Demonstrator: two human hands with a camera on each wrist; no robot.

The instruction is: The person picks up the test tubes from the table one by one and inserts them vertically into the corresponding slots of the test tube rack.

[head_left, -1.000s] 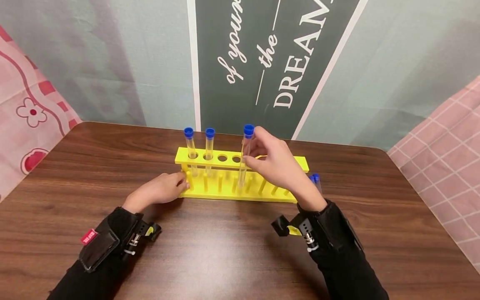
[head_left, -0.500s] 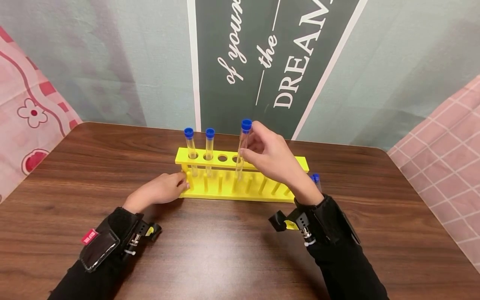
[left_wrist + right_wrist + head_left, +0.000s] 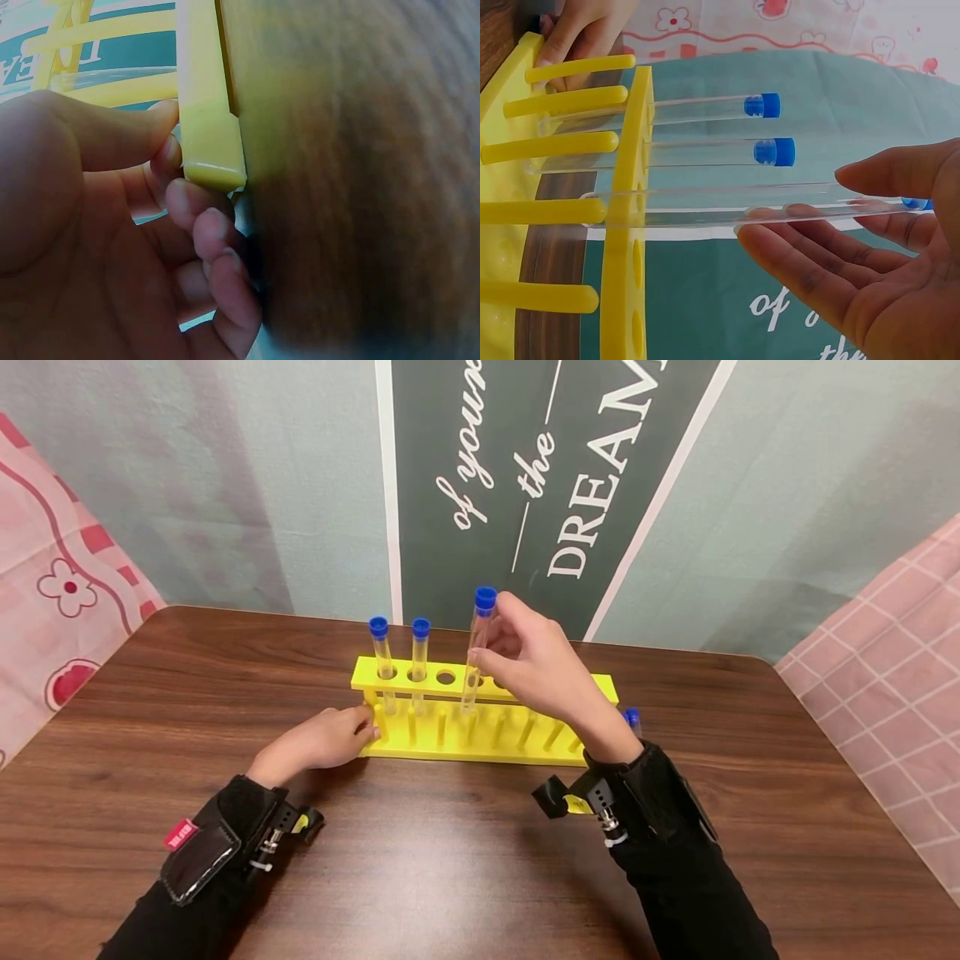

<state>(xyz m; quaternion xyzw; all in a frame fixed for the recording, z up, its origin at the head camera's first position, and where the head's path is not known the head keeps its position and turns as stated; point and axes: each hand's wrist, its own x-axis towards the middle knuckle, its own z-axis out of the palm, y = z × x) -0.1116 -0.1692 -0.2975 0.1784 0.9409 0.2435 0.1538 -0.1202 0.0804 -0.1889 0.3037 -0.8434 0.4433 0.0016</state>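
A yellow test-tube rack (image 3: 431, 695) stands on the brown table (image 3: 450, 868). Two clear tubes with blue caps (image 3: 378, 647) (image 3: 420, 647) stand upright in its two leftmost holes. My right hand (image 3: 487, 653) pinches a third blue-capped tube (image 3: 480, 618) near its top, tilted, its lower end down at the rack's top plate; whether it sits in a hole I cannot tell. The right wrist view shows this tube (image 3: 705, 208) between thumb and fingers of the right hand (image 3: 802, 206), beside the rack (image 3: 626, 247). My left hand (image 3: 362, 728) grips the rack's left end (image 3: 210, 112), as the left hand (image 3: 176, 157) shows up close.
Another blue-capped tube (image 3: 633, 720) lies on the table behind my right wrist, right of the rack. A wall with a green lettered banner (image 3: 540, 485) rises just behind the table. The table's right edge slants near pink checked cloth (image 3: 892, 693).
My right hand has raised the held tube and carried it a little to the left along the rack. The left hand and the rack have stayed put.
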